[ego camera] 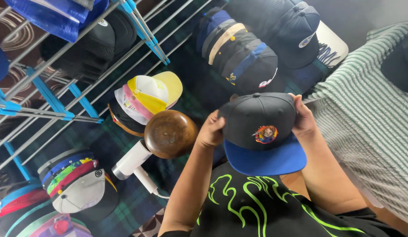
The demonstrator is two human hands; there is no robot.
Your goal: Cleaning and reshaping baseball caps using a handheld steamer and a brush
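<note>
Held up in the middle of the view, over a black shirt with green squiggles point(256, 206): a black cap with a blue brim point(261, 131), brim pointing toward the wearer, a small round embroidered patch in orange and red on its front panel. Gripped on both sides of the crown, left hand point(210, 129) closed on the left edge with fingers curled over the fabric, right hand point(304, 117) closed on the right edge, thumb tucked behind. Just left of the cap, a rounded wooden head form point(171, 134) of dark brown, touching a white hair dryer point(133, 164) lying on a dark green plaid cloth point(125, 206). Beyond the form, a stack of yellow, white and pink caps point(149, 94). Above the held cap, a row of dark navy and black caps point(243, 55), one with a tan band, one with a small pale emblem near its brim; lettering there too small to tell. At lower left, a stack of multicoloured caps point(76, 184) topped by a grey one with a small round sticker on its brim. At upper left, a grey metal rack with blue joints point(50, 94) and more black caps behind its bars. To the right, a green and white striped blanket point(370, 118).
</note>
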